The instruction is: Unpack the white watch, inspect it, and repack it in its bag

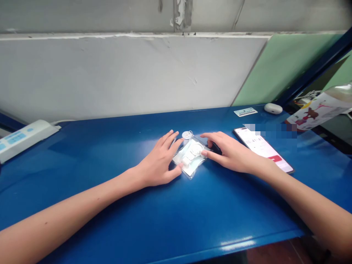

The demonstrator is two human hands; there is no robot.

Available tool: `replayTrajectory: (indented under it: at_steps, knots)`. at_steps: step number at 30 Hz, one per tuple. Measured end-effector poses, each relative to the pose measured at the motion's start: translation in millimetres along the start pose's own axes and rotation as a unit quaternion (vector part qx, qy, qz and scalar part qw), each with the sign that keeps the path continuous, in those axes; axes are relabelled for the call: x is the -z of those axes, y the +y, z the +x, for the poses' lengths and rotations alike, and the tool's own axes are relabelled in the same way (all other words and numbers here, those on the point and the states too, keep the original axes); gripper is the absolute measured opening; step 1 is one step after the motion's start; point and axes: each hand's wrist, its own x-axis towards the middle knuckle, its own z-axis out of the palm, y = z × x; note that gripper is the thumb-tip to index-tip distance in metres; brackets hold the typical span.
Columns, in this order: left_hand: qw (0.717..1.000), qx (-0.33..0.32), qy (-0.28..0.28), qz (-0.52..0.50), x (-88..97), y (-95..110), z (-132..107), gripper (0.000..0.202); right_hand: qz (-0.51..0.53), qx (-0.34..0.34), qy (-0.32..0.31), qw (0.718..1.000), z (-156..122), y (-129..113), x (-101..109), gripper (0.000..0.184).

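A small clear plastic pouch [191, 168] lies flat on the blue desk, tilted at an angle. Inside it show white items, among them a coiled white piece [197, 149]; their exact kind I cannot make out. A round white tag [187, 135] on a thin loop sits at the pouch's far edge. My left hand [162, 159] rests at the pouch's left side, fingers spread, thumb on its near left edge. From the right, my right hand [224, 152] touches the pouch with its thumb, the index finger stretched toward the far corner and the other fingers loosely bent.
Right of my right hand lies a phone [264, 148] with a running timer. Behind it are a card [245, 112] and a white earbud case [273, 108]. A bottle [320, 108] leans at far right, and a power strip [26, 137] lies at far left. A wall [123, 77] borders the desk.
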Motion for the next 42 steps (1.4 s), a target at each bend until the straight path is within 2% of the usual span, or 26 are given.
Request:
replayTrajectory:
  at_steps: [5,8,14,23,35,42]
  knots:
    - [0.998,0.056,0.030,0.017,-2.2,0,1,0.048,0.000,0.023,-0.026,0.999,1,-2,3,0.053]
    - [0.996,0.082,0.038,0.028,-3.8,-1,2,0.048,0.004,0.026,-0.026,0.999,1,0,4,0.056]
    - [0.997,0.068,0.012,0.033,-4.5,-3,2,0.076,-0.049,0.069,0.009,0.996,0,9,7,0.066]
    - [0.997,0.082,0.003,0.002,-5.5,-4,2,0.079,-0.043,0.047,-0.039,0.997,0,17,10,0.074]
    - [0.997,0.071,0.003,0.006,-4.1,-3,3,0.081,-0.022,0.025,-0.047,0.998,1,14,9,0.075]
    - [0.998,0.059,0.005,0.027,-4.3,-2,2,0.078,-0.046,0.050,-0.044,0.997,0,14,11,0.069]
